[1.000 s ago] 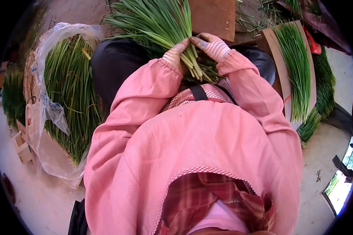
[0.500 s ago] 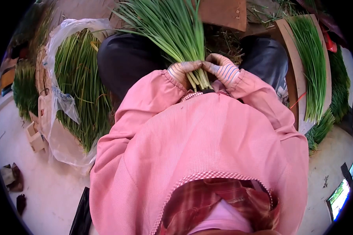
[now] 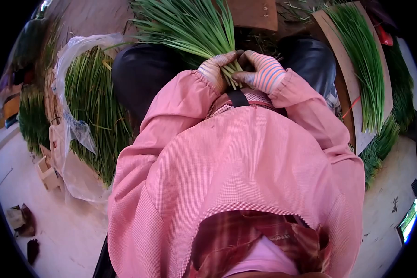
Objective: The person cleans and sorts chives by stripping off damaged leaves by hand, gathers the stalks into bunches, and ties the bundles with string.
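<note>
While the striped-gloved left hand [image 3: 217,66] clasps the slender green leafy bundle [image 3: 197,30], upper centre, loosening could scatter stalks, the striped-gloved right hand [image 3: 263,70] showing no clear grip.

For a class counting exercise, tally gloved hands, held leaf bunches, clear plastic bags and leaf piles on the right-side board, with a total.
Gloved hands: 2 (left hand, right hand)
Held leaf bunch: 1
Clear plastic bag: 1
Leaf pile on the board: 1
Total: 5

A pale floor [image 3: 74,231] spreads on both sides, a bright opening [image 3: 408,222] glowing at lower right
</note>
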The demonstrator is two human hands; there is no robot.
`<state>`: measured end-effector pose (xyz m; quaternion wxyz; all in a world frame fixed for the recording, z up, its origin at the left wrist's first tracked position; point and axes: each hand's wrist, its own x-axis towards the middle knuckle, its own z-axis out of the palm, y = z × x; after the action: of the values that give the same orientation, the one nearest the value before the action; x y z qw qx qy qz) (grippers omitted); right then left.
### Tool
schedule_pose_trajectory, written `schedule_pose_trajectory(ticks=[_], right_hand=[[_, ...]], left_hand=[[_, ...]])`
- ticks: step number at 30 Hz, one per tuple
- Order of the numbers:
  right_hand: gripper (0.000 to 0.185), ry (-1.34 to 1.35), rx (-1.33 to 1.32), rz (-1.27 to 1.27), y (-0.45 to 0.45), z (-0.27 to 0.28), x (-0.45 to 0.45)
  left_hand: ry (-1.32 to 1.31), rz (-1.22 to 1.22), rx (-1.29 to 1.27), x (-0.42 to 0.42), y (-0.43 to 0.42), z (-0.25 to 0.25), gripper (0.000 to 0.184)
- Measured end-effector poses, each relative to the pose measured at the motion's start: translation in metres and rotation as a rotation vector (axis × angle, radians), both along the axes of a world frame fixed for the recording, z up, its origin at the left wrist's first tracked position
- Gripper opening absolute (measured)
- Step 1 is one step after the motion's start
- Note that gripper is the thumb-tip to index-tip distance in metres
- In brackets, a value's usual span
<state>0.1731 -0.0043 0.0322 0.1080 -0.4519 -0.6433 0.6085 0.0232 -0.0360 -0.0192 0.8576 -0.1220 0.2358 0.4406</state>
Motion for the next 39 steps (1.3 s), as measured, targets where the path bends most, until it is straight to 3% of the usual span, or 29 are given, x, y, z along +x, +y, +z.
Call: schedule_pose_trajectory(ticks=[2,5,8,11,13,14,18,23,25,27,29,31,34,37,39], right_hand=[[0.019,-0.05,0.067,0.025,0.006,-0.013,0.004],[0.016,0.056,-0.321,-0.066,0.012,-0.011,0.006],[0.015,0.017,-0.419,-0.012,0.017,-0.004,0.007],[0.015,-0.008,-0.336,0.01,0.015,-0.007,0.003],[0.016,-0.178,0.304,0.273,0.015,-0.017,0.0],[0.016,-0.176,0.308,0.269,0.015,-0.019,0.001],[0.018,-0.122,-0.235,0.07,0.017,-0.007,0.001],[0.024,0.018,-0.25,-0.057,0.016,-0.022,0.001],[0.026,-0.11,0.095,-0.018,0.018,-0.024,-0.007],[0.028,-0.093,0.075,-0.046,0.024,-0.035,-0.01],[0.028,0.087,-0.074,-0.044,0.029,-0.046,-0.008],[0.026,0.281,-0.342,-0.198,0.029,-0.039,-0.003],[0.028,0.019,0.086,-0.289,0.043,-0.055,0.016],[0.039,-0.744,0.394,-0.011,0.055,-0.056,0.041],[0.042,-0.851,0.526,-0.007,0.046,-0.055,0.041]], left_hand=[[-0.005,-0.033,0.089,-0.001,0.001,-0.016,0.03],[0.097,-0.022,0.111,-0.002,-0.006,-0.003,0.032],[0.083,-0.097,0.165,-0.013,-0.009,-0.003,0.036],[0.183,-0.087,0.129,-0.015,-0.012,-0.005,0.031],[0.226,-0.092,0.068,-0.013,-0.012,-0.005,0.026],[0.298,-0.095,0.021,-0.013,-0.013,-0.005,0.024],[0.412,-0.117,0.009,-0.013,-0.012,-0.003,0.024],[0.266,-0.173,0.114,-0.02,-0.012,-0.005,0.028],[0.347,-0.116,0.159,-0.01,-0.015,-0.004,0.029],[0.431,-0.067,0.208,-0.006,-0.016,-0.005,0.031],[0.38,-0.041,0.182,-0.005,-0.018,-0.006,0.032],[0.367,-0.05,0.131,-0.011,-0.016,0.004,0.031],[0.367,-0.049,0.002,-0.021,-0.011,-0.002,0.031],[0.39,0.138,0.058,-0.015,-0.012,0.015,0.034],[0.41,0.143,0.067,-0.014,-0.011,0.019,0.035]])
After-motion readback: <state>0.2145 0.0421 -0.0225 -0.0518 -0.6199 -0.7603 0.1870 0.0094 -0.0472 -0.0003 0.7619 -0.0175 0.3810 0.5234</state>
